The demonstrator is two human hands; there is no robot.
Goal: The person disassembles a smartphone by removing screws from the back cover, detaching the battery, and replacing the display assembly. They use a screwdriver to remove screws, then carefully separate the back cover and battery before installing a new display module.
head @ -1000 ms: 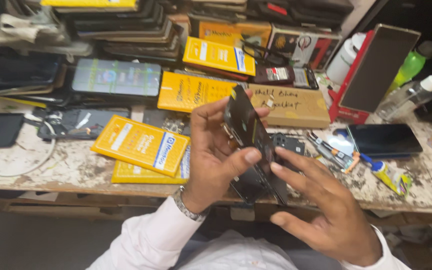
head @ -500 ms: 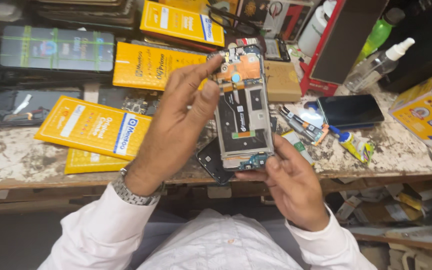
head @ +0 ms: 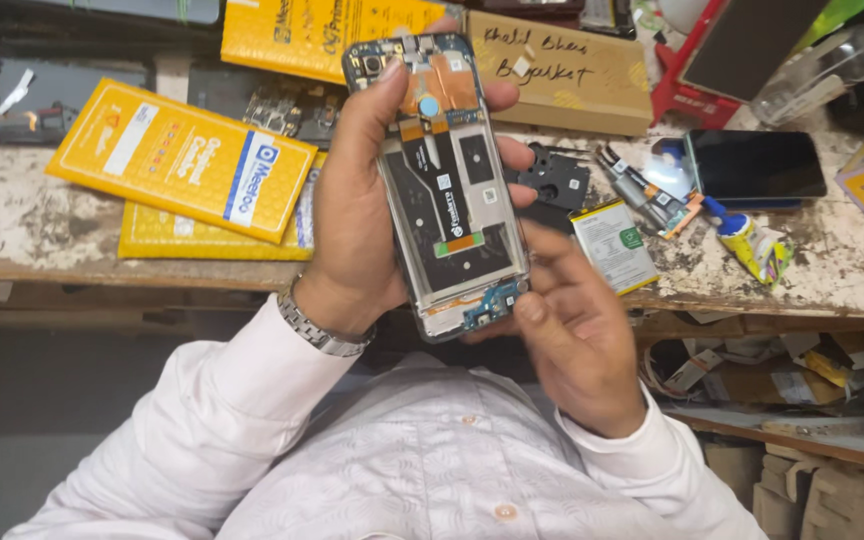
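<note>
A: Where is the opened phone [head: 447, 180]?

B: Above the workbench [head: 12, 200]; left hand [head: 357, 215] grasps its edges, right hand [head: 577, 335] fingers loosely support the bottom.

A: Fragile?

B: I think yes: light, stiff, exposed parts. Hold the frame only.

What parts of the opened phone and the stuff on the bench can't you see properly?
Head view:
- The opened phone: its left edge and back are covered by the left hand.
- Its bottom corner is partly covered by the right hand.
- The black plate on the workbench is partly behind the fingers.
- The clear bottle is cut off by the top edge.
</note>
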